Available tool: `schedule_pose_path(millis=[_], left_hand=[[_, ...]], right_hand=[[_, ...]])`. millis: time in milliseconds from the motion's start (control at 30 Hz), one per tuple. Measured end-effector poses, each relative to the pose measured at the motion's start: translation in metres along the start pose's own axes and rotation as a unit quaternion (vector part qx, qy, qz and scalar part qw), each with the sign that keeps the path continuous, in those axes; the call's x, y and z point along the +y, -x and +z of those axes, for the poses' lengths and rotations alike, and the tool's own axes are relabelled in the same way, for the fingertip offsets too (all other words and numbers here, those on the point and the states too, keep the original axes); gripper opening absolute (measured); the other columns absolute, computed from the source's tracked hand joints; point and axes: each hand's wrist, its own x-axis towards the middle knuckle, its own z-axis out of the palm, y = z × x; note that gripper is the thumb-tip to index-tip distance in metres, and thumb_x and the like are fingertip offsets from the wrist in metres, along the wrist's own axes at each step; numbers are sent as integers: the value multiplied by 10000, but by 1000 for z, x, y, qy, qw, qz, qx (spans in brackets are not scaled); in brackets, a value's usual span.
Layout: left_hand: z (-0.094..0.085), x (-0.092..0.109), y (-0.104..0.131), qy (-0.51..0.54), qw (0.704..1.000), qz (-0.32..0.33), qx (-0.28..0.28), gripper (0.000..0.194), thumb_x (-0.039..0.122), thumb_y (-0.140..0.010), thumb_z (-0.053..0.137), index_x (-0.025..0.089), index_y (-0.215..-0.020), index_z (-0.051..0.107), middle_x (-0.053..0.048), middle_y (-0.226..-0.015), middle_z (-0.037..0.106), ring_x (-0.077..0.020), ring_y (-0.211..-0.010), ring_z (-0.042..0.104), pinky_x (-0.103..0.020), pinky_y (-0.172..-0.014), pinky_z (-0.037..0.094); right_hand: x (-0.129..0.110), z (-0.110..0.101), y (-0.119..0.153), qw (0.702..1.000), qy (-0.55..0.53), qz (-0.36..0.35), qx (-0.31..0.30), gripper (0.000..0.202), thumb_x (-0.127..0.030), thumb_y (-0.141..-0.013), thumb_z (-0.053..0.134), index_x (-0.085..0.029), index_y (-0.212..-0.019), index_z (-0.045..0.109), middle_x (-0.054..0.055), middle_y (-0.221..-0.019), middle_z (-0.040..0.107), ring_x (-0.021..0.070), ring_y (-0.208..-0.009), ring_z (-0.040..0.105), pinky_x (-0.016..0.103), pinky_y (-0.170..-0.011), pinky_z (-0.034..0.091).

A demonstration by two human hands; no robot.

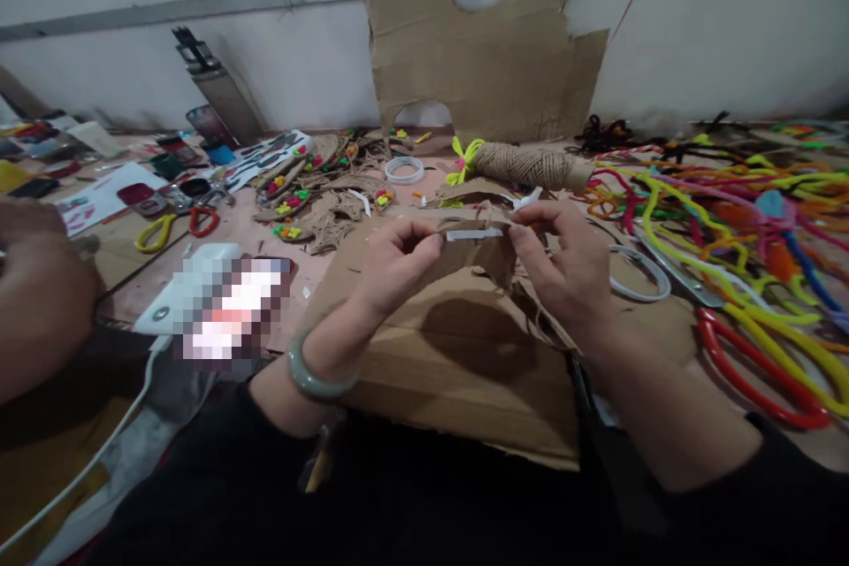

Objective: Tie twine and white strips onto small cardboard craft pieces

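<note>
In front of me a short white strip, which looks like tape, stretches between my two hands. My left hand, a pale bangle at its wrist, is closed in a pinch at the strip's left end. At the right end, my right hand pinches with thumb and forefinger. Curved pieces of brown cardboard hang just below and behind the strip, partly hidden by the right hand. Under both hands a large cardboard sheet lies across my lap, with a round shadow on it.
Red-and-yellow-handled scissors and a tape roll lie right, beside colourful cords. A twine spool and decorated twine pieces lie behind. Left are a white power bank, a blurred-out phone and another person's arm.
</note>
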Motion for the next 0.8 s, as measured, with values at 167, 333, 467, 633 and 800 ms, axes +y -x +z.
schedule_pose_path(millis=[167, 333, 467, 633, 800], left_hand=[[-11, -2, -15, 33, 999, -5, -22, 122, 294, -688, 632, 176, -654, 626, 45, -561, 514, -78, -498, 399, -208, -466, 281], [-15, 13, -31, 32, 997, -18, -66, 120, 281, -639, 677, 172, -625, 631, 52, -517, 482, -72, -472, 371, -219, -464, 248], [-12, 6, -51, 136, 988, -66, -39, 255, 405, -644, 733, 170, -720, 672, 3, -682, 636, -123, -644, 564, -235, -592, 406], [7, -21, -50, 294, 947, -77, 106, 463, 663, -727, 627, 212, -834, 631, -11, -821, 682, -140, -766, 630, -243, -653, 441], [29, -25, -34, 292, 951, -101, -25, 305, 455, -714, 752, 191, -827, 645, -23, -859, 686, -154, -824, 625, -261, -685, 460]], right_hand=[[20, -1, -6, 991, -38, 71, -103, 181, -340, -843, 576, -200, -925, 656, 47, -848, 689, 194, -771, 618, 332, -696, 484], [24, -7, -9, 954, -167, 176, -175, 172, -360, -809, 599, -202, -846, 658, 8, -745, 643, 153, -666, 555, 281, -607, 431], [24, -10, -13, 924, -253, 246, -147, 206, -410, -738, 682, -212, -757, 625, -18, -680, 587, 130, -622, 509, 269, -596, 426], [25, -3, -14, 875, -351, 331, -26, 316, -475, -661, 758, -233, -757, 578, -33, -689, 597, 119, -620, 523, 263, -608, 456], [21, 8, -4, 830, -389, 394, -67, 397, -489, -585, 814, -229, -770, 578, -33, -692, 605, 114, -608, 524, 256, -573, 459]])
